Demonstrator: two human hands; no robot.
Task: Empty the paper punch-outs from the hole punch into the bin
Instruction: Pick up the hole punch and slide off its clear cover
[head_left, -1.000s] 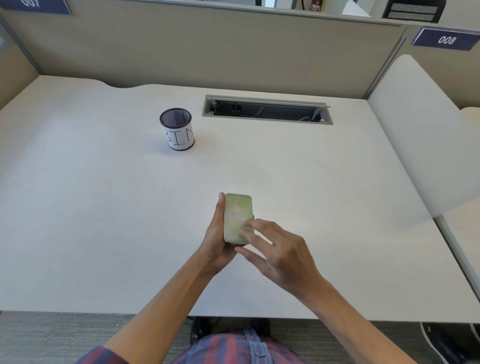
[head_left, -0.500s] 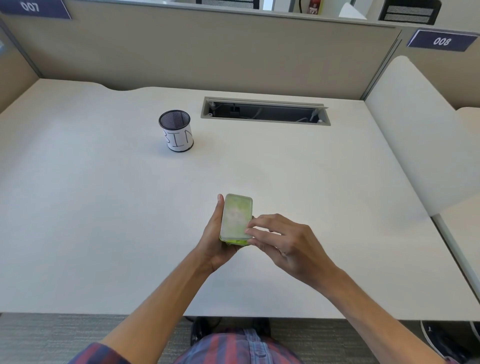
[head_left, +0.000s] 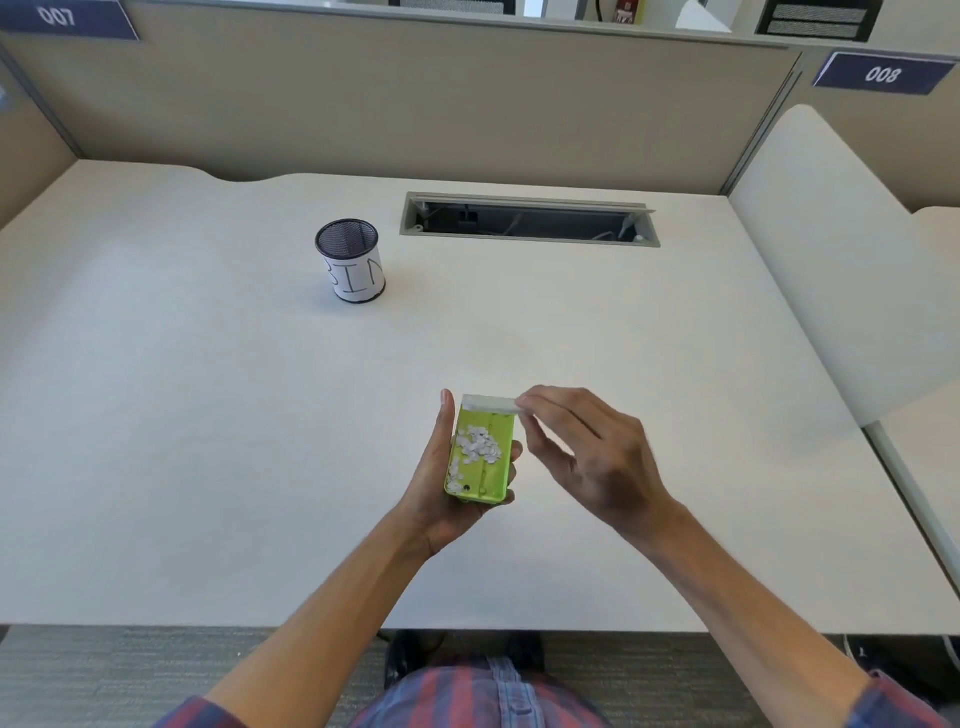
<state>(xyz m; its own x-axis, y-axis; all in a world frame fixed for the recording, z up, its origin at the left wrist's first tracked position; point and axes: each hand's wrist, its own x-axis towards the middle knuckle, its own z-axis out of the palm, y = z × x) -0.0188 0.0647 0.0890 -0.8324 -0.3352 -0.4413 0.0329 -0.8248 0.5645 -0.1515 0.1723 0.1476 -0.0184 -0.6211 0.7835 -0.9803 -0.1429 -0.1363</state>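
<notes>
Resting in the left hand (head_left: 441, 488), the green hole punch (head_left: 480, 457) lies underside-up above the near middle of the worktop (head_left: 208, 415), clear of its surface. Palm cupped beneath it; thumb straight along the punch's left edge, fingertips curling up at its right edge, so the hand is closed around the body. The tray is exposed: white paper punch-outs (head_left: 478, 447) clustered in the upper and left part of the green cavity, a few strung down toward the near left corner. At the far end of the punch, a pale cover flap (head_left: 491, 404) stands raised, seen edge-on; cannot tell whether it is hinged there or fully detached. Right hand (head_left: 592, 462) pinches the flap's right end between thumb and forefinger; remaining fingers loosely curled, not touching the punch body. Farther back and left, well apart from the hands, a black mesh cup with a white paper label lettered "BIN", the bin (head_left: 352, 267), stands upright on the worktop, its mouth open. Behind it to the right, a recessed cable slot (head_left: 530, 221) in the worktop, cords dimly visible inside. Beige partition panels (head_left: 415, 104) along the back, with number plates 007 and 008. Plaid sleeves at the bottom edge.
</notes>
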